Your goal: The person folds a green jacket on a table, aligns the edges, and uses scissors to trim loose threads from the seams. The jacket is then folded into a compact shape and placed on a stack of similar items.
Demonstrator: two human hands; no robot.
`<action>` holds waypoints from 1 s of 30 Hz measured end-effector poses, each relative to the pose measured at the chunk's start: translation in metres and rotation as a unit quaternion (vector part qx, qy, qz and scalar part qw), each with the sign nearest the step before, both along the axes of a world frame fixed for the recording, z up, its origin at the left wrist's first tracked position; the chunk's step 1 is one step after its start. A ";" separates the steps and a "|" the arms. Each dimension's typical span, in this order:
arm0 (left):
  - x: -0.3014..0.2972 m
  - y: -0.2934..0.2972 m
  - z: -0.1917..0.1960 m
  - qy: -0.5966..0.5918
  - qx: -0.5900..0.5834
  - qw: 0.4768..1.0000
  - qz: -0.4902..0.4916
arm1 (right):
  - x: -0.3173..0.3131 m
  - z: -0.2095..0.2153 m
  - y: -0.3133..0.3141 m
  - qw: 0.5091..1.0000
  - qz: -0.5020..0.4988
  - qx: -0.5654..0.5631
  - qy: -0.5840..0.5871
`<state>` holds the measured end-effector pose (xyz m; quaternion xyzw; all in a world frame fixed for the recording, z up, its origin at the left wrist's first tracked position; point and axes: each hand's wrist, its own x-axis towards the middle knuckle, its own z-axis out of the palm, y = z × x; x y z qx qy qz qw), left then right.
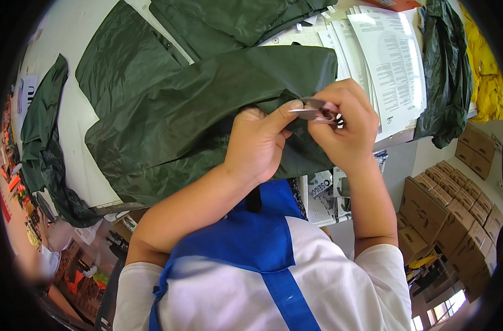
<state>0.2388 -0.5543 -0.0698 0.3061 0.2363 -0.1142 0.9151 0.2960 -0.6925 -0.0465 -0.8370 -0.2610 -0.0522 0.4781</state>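
We judge snipping under way, its completion not visible | our left hand (257, 140) pinches dark green fabric (174, 110), centre of frame | our right hand (348, 122) grips scissors (314, 103), blades parted

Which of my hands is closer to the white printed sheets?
Right. The right hand is just left of the printed sheets; the left hand is farther left, touching the green fabric.

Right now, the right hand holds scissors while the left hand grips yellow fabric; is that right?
Not quite: the fabric gripped by the left hand is dark green, not yellow, as the head view shows. The right hand does hold scissors.
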 end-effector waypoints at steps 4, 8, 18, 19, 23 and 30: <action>0.003 -0.004 0.010 0.009 -0.010 0.999 0.032 | -0.004 0.000 -0.009 0.977 0.006 0.074 0.199; 0.002 -0.002 0.009 0.015 -0.017 0.999 0.031 | -0.005 0.005 -0.024 0.973 0.057 0.096 0.201; -0.001 -0.004 0.005 -0.013 -0.011 0.999 0.033 | 0.004 0.013 -0.012 0.992 -0.001 -0.003 0.129; 0.000 -0.005 0.006 -0.015 0.001 0.999 0.038 | 0.005 0.013 -0.011 0.992 0.011 -0.016 0.122; -0.003 -0.002 0.007 -0.028 0.005 0.999 0.040 | 0.003 0.016 -0.008 0.998 0.043 -0.023 0.038; 0.000 -0.001 0.014 -0.010 -0.036 0.999 0.027 | -0.008 0.007 -0.024 0.962 -0.041 0.168 0.212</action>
